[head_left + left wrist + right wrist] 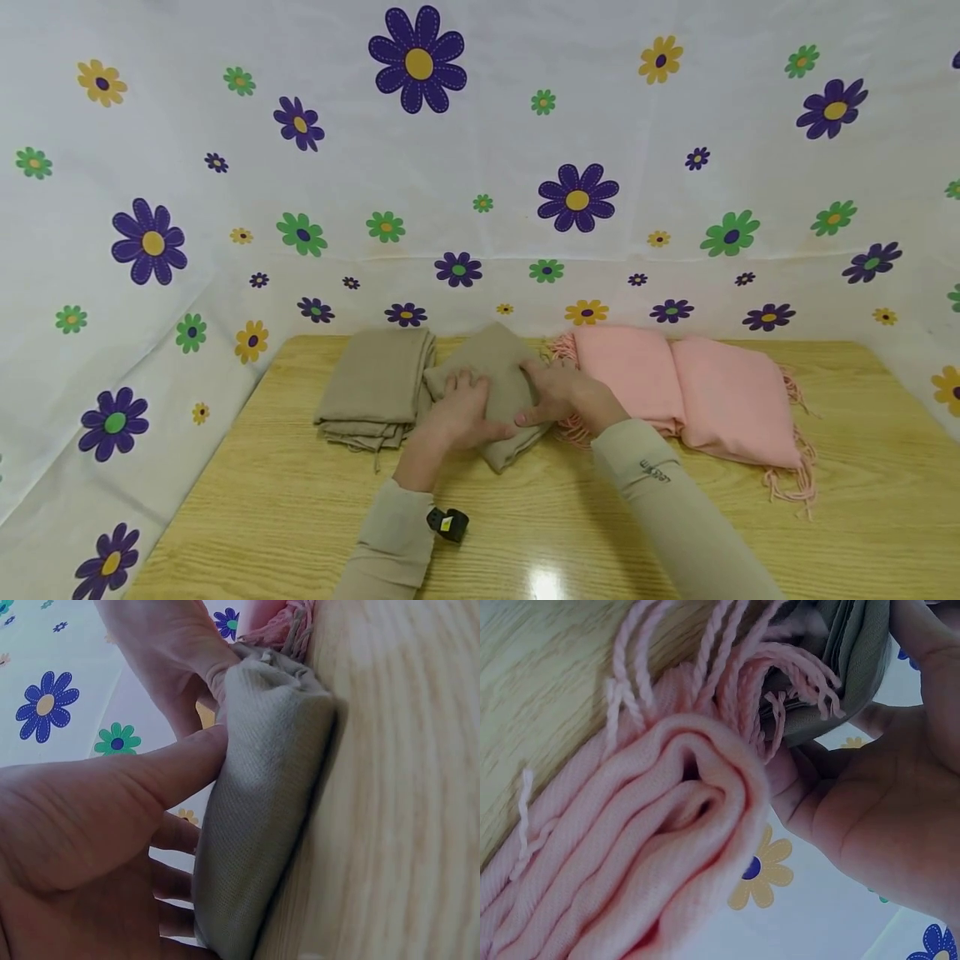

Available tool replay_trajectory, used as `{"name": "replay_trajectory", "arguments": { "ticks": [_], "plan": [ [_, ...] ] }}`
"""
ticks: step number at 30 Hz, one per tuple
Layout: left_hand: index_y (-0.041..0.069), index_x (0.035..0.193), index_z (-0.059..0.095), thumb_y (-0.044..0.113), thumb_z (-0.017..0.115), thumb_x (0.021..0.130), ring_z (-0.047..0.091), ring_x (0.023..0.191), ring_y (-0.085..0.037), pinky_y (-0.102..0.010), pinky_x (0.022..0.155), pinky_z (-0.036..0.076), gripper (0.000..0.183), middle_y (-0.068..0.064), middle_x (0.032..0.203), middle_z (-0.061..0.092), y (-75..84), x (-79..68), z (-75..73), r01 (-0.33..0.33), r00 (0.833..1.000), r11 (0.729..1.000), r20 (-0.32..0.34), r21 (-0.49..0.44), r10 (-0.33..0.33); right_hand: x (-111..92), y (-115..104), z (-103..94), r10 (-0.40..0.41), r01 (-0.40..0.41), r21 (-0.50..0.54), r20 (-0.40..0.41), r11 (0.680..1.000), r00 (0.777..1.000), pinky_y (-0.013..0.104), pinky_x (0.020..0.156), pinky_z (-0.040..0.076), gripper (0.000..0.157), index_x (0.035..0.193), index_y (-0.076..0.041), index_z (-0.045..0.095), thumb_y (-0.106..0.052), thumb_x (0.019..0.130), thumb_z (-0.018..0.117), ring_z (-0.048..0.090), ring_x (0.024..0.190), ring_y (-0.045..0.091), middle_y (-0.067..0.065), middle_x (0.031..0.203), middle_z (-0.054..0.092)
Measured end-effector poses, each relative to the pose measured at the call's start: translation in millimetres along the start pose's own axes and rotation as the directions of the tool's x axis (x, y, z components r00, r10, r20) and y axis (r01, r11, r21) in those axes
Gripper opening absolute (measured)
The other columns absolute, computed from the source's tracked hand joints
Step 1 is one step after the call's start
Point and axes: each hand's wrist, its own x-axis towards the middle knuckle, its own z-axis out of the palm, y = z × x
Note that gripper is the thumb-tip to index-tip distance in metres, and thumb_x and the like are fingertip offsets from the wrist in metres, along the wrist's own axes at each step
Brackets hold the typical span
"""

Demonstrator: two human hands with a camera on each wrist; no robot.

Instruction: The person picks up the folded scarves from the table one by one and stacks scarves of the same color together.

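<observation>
A folded beige cloth lies turned at an angle in the middle of the table, close to the back wall. My left hand rests on its left part with fingers spread, the thumb reaching toward the right thumb. On its right part lies my right hand, touching the cloth's top and right side; some of its fingertips are hidden. The left wrist view shows the thick front fold of the beige cloth under both hands. Pink fringe hangs against the beige cloth's edge in the right wrist view.
A second folded beige cloth lies to the left, touching or nearly touching the angled one. Two folded pink fringed scarves, a left one and a right one, lie side by side on the right. Flower-printed sheeting encloses the wooden table.
</observation>
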Motion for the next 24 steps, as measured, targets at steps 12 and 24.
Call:
{"name": "replay_trajectory", "arguments": {
  "ticks": [12, 24],
  "plan": [
    [-0.003, 0.151, 0.034, 0.042, 0.075, 0.088, 0.011, 0.149, -0.046, -0.058, 0.115, 0.024, 0.088, -0.032, 0.159, 0.018, -5.2, -0.9, -3.8, -0.027, 1.000, 0.999, 0.005, -0.033, 0.027, -0.4, -1.0, 2.6, 0.010, -0.010, 0.014, -0.009, 1.000, 1.000, 0.061, 0.113, 0.024, 0.093, 0.156, -0.010, 0.025, -0.048, 0.086, 0.073, 0.018, 0.145, 0.051, 0.028, 0.155, 0.032],
    [-0.007, 0.148, 0.035, 0.049, 0.067, 0.091, 0.019, 0.143, -0.054, -0.064, 0.103, 0.037, 0.086, -0.039, 0.153, 0.021, 8.4, -6.0, 0.2, 0.004, 1.000, 0.998, -0.015, 0.065, -0.003, -4.3, 1.7, 0.4, -0.009, 0.009, 0.053, 0.004, 0.999, 1.000, 0.056, 0.111, 0.031, 0.089, 0.155, -0.012, 0.026, -0.044, 0.087, 0.074, 0.033, 0.139, 0.048, 0.024, 0.151, 0.041]
  ]
}}
